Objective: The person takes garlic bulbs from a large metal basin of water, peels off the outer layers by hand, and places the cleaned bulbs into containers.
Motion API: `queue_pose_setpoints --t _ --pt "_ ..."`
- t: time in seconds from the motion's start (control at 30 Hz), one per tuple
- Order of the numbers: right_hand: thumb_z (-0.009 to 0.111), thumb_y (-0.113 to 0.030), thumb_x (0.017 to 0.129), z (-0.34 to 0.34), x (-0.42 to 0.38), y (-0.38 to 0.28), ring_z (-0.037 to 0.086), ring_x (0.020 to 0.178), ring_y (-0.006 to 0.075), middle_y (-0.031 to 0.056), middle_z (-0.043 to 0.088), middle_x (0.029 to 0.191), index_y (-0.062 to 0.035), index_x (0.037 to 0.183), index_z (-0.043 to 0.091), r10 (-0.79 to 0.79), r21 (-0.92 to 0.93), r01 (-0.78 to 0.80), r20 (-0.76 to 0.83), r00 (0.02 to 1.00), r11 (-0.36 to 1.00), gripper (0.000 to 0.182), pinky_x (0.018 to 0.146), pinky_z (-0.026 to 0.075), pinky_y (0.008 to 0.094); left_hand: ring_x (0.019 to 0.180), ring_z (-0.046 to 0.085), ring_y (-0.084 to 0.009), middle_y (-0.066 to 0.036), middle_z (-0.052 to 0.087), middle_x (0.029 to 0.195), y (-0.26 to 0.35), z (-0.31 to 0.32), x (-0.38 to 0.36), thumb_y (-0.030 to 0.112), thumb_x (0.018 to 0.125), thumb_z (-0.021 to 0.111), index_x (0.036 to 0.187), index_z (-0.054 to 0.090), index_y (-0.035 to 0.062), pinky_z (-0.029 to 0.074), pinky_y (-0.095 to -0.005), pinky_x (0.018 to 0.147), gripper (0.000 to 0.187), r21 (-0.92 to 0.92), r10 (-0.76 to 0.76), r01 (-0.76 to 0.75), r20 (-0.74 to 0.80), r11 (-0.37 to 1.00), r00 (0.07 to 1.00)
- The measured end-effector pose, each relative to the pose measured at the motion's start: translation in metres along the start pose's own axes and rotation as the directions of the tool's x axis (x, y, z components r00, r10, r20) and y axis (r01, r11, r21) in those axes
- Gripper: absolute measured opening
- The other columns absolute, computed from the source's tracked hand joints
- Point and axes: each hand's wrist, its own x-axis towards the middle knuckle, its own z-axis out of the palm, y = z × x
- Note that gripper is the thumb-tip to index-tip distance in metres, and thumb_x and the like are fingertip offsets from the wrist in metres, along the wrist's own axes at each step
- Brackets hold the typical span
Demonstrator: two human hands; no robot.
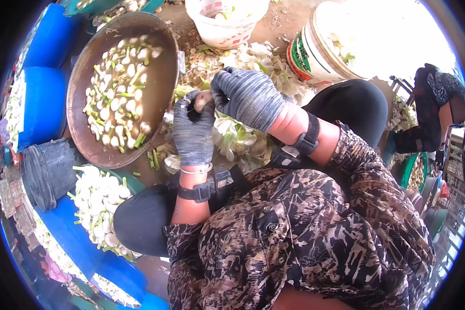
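The left hand (pixel 194 126), in a grey knitted glove, grasped a pale, roundish bulb (pixel 202 102) between thumb and fingers, holding it up so that its side faced the other hand. The right hand (pixel 249 97), gloved alike, had its fingers bent in just beside the bulb at three o'clock; whether they pinched anything could not be told. Raised above the lap, the two hands probably met there for a clear view and short reach.

Taking the bulb as the dial's centre, a wide, round, rust-brown basin (pixel 80 72) stood at nine o'clock, with white bulbs and green stem pieces in its murky water, likely within easy reach of the left arm. A heap of white, green-stemmed bulbs (pixel 102 206) lay towards seven o'clock, against the left knee. A white plastic tub with red markings (pixel 225 36) stood near twelve, and a white bucket with a green and red label (pixel 302 57) near two.

Pale, leafy peelings (pixel 240 139) littered the brown ground (pixel 289 18) under and beyond the hands. Tall blue plastic containers (pixel 44 108) lined the far nine o'clock side; another person's dark-clad leg (pixel 426 98) showed at three.
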Motion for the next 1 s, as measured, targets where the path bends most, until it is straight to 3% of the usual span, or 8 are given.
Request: queue_pose_setpoints --t 0.13,0.23,0.3,0.43,0.5,0.63,0.73,1.0 --pt "0.064 -0.014 0.077 -0.007 0.000 0.010 0.061 0.066 0.0350 0.0161 0.062 0.071 -0.0051 0.079 0.060 0.152 0.227 -0.157 0.038 0.988 0.961 0.010 0.061 0.049 0.0410 0.095 0.055 -0.0109 -0.003 0.058 0.100 0.002 0.001 0.005 0.015 0.095 0.058 0.111 0.058 0.0026 0.047 -0.0267 0.087 0.020 0.110 0.085 -0.094 0.081 0.989 0.993" --pt "0.064 -0.016 0.078 0.002 0.007 0.050 0.062 0.068 0.0344 0.0187 0.062 0.074 -0.0034 0.082 0.061 0.288 0.195 -0.265 -0.096 0.953 0.944 0.013 0.064 0.050 0.0396 0.101 0.057 -0.0178 -0.008 0.056 0.112 0.010 0.001 -0.003 0.018 0.096 0.055 0.122 0.051 0.0044 0.054 -0.0390 0.090 0.029 -0.433 -0.062 0.110 0.123 0.894 0.991" --pt "0.065 -0.018 0.082 -0.003 0.009 0.071 0.063 0.068 0.0303 0.0176 0.065 0.077 -0.0022 0.090 0.064 0.341 0.046 -0.338 -0.082 0.937 0.940 0.018 0.066 0.051 0.0360 0.103 0.057 -0.0211 -0.010 0.055 0.115 0.008 -0.003 -0.003 0.018 0.097 0.055 0.125 0.048 0.0048 0.054 -0.0401 0.089 0.032 -0.476 -0.035 0.095 0.133 0.874 0.991" --pt "0.064 -0.021 0.085 -0.029 -0.001 0.032 0.065 0.071 0.0307 0.0138 0.068 0.082 -0.0042 0.091 0.065 0.214 0.476 -0.171 -0.038 0.976 0.862 0.018 0.066 0.052 0.0374 0.103 0.056 -0.0192 -0.009 0.056 0.115 0.009 -0.001 0.000 0.015 0.095 0.056 0.124 0.051 0.0035 0.051 -0.0368 0.092 0.031 -0.321 -0.051 0.071 0.070 0.944 0.996" --pt "0.069 -0.017 0.083 -0.033 -0.008 0.015 0.064 0.067 0.0199 0.0089 0.066 0.077 -0.0054 0.099 0.066 0.048 0.293 -0.032 -0.048 0.998 0.956 0.020 0.064 0.052 0.0309 0.102 0.055 -0.0166 -0.007 0.057 0.112 0.015 0.003 0.000 0.015 0.095 0.057 0.121 0.054 0.0029 0.046 -0.0316 0.093 0.029 0.058 0.038 -0.038 0.018 0.998 0.999" --pt "0.068 -0.014 0.080 -0.031 -0.012 0.005 0.066 0.071 0.0286 0.0131 0.066 0.080 -0.0068 0.089 0.064 -0.016 0.060 0.018 -0.041 0.999 0.998 0.012 0.064 0.052 0.0368 0.101 0.054 -0.0146 -0.005 0.058 0.111 0.014 0.010 -0.002 0.016 0.095 0.058 0.119 0.055 0.0026 0.043 -0.0288 0.093 0.028 0.081 0.055 -0.058 0.038 0.995 0.998" --pt "0.066 -0.013 0.080 -0.037 -0.008 0.006 0.065 0.072 0.0312 0.0150 0.065 0.079 -0.0061 0.086 0.063 0.076 0.199 -0.083 0.041 0.996 0.977 0.009 0.065 0.052 0.0378 0.102 0.054 -0.0140 -0.005 0.058 0.110 0.019 0.011 -0.005 0.017 0.095 0.057 0.119 0.056 0.0026 0.044 -0.0290 0.091 0.028 0.093 -0.003 -0.002 0.045 0.996 0.999" --pt "0.061 -0.023 0.084 -0.044 0.003 0.077 0.064 0.087 0.0356 0.0172 0.067 0.093 -0.0067 0.092 0.067 0.351 0.045 -0.348 -0.118 0.929 0.936 0.019 0.078 0.052 0.0433 0.105 0.055 -0.0186 -0.008 0.055 0.118 0.020 0.008 -0.010 0.024 0.094 0.059 0.131 0.046 0.0034 0.050 -0.0384 0.089 0.045 -0.622 -0.006 0.175 0.264 0.763 0.965"
